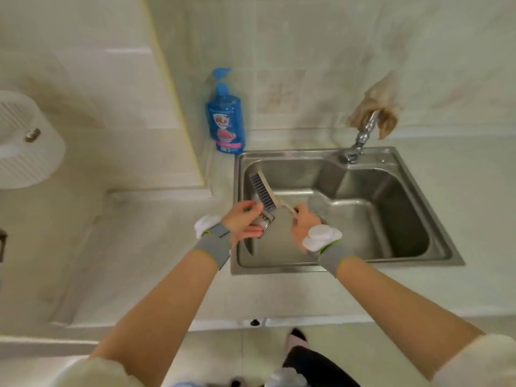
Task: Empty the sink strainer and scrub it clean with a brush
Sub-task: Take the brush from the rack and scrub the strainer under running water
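Note:
Over the left part of the steel sink (413,263), my left hand (243,222) holds the small metal sink strainer (264,222) between thumb and fingers. My right hand (305,226) grips the pale handle of a scrub brush (264,192). The brush's dark bristles point up and left, and its lower end touches the strainer. Most of the strainer is hidden by my left hand's fingers.
A blue soap bottle (226,121) stands on the counter behind the sink's left corner. The tap (360,138) rises at the sink's back, with a beige cloth (377,104) draped over it. A white round basket (25,141) sits at far left. The counter's front edge runs below my forearms.

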Tool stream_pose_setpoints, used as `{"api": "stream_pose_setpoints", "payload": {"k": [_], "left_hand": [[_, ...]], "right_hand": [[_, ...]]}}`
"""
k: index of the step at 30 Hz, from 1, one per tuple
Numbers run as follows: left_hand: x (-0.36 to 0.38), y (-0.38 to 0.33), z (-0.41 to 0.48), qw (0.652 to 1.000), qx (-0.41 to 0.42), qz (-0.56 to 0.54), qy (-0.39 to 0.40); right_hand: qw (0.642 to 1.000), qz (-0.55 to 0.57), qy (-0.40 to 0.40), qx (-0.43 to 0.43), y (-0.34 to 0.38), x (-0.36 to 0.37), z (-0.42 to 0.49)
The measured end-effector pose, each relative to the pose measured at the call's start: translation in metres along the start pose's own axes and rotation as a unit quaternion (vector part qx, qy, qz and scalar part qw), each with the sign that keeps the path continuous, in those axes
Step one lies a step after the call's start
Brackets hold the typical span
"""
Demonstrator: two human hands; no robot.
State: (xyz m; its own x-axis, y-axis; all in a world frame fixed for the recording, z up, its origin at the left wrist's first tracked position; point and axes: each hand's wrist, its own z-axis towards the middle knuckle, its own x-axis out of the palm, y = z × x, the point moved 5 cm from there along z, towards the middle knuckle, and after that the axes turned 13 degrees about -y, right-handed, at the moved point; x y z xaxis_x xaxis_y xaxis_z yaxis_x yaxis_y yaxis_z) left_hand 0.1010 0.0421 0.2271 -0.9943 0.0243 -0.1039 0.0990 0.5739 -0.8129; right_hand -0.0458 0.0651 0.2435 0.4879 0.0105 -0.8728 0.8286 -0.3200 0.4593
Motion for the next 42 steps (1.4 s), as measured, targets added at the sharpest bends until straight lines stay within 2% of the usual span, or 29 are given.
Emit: {"api": "stream_pose_setpoints", "payload": {"k": [4, 7, 13, 16, 19, 25, 31, 42], "left_hand": [[0.07, -0.002, 0.018, 0.995, -0.06, -0.061, 0.048], [0.117, -0.002, 0.03, 0.992, -0.097, -0.057, 0.06], [0.181, 0.001, 0.035, 0.993, -0.076, 0.003, 0.092], [0.195, -0.007, 0.038, 0.994, -0.06, -0.011, 0.09], [0.2, -0.018, 0.053, 0.997, -0.045, 0.024, 0.059], [0.202, -0.042, 0.075, 0.994, -0.079, 0.049, 0.051], [0.212, -0.068, 0.107, 0.995, -0.036, 0.075, 0.063], [0.224, -0.076, 0.135, 0.98, 0.042, 0.19, 0.033]], "right_hand": [[1.0, 0.017, 0.005, 0.02, -0.059, -0.012, 0.017], [0.997, 0.061, 0.019, 0.046, -0.104, -0.018, 0.03], [0.979, 0.176, 0.015, 0.104, -0.141, -0.034, 0.05], [0.987, 0.132, 0.015, 0.087, -0.147, -0.041, 0.065], [0.995, 0.072, 0.022, 0.071, -0.156, -0.054, 0.089], [0.995, -0.089, 0.023, 0.038, -0.166, -0.081, 0.143], [0.994, -0.101, -0.015, 0.049, -0.156, -0.092, 0.209], [0.98, -0.185, 0.0, -0.067, -0.137, -0.093, 0.263]]}}
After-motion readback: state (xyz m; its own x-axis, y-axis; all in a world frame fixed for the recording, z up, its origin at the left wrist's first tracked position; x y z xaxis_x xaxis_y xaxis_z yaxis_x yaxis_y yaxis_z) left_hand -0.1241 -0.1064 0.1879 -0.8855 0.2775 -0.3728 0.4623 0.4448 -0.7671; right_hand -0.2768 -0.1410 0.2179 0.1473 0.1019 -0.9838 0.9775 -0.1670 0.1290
